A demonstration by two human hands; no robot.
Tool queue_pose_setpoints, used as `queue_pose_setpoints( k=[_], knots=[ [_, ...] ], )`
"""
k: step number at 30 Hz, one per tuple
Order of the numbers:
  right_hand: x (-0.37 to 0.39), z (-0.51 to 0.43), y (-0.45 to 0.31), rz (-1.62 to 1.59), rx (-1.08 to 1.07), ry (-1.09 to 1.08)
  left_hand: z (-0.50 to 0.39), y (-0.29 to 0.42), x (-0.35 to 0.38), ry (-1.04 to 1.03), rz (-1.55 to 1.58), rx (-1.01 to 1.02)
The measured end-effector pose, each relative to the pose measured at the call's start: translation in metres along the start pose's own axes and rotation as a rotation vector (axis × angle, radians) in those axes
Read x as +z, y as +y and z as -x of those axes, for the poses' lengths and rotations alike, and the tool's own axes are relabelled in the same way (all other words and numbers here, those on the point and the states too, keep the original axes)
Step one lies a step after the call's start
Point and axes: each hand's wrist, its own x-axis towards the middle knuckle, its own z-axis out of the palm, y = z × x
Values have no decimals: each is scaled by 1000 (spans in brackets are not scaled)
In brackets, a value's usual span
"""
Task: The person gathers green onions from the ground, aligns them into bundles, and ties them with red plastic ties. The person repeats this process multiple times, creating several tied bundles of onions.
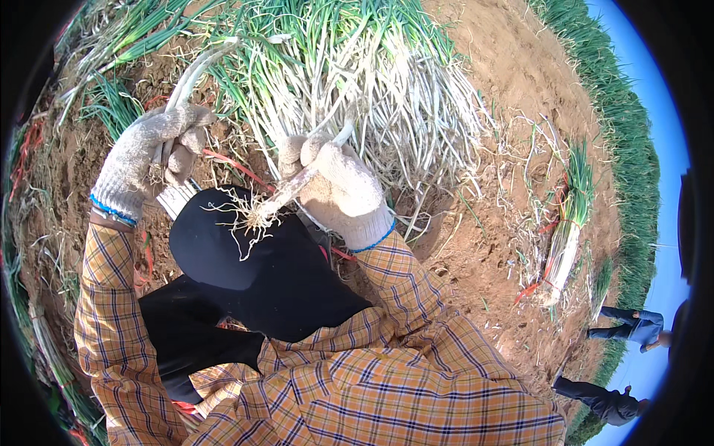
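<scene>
My left hand [167, 142], in a cream knit glove with a blue-edged cuff, has its fingers closed around pale green onion stalks [195, 69]; some fine roots show under its fingers. To its right, my right hand [337, 181], gloved alike, grips a green onion whose dirty white stem [290, 189] crosses the fingers. Its roots [254, 214] hang over my dark-clothed knee [223, 240]. Beyond both hands, a large pile of loose green onions [390, 95] lies on the soil, with green tops towards the top of the view and white stems towards me.
A tied bundle of green onions [566, 240] with red string lies at the right. More green onions [134, 39] lie at the upper left, and others [56, 351] at the lower left. Red string [237, 164] runs between my hands. Two people [630, 326] stand far right beside standing green crops [630, 150].
</scene>
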Motion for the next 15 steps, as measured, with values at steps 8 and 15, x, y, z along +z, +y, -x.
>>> queue_pose_setpoints(
  k=[8,15],
  knots=[
    [68,-64,60,353,117,-29,74,50,45,-2,-514,8],
    [41,-70,-7,-455,-30,-188,101,68,38,-185,-927,205]
  ],
)
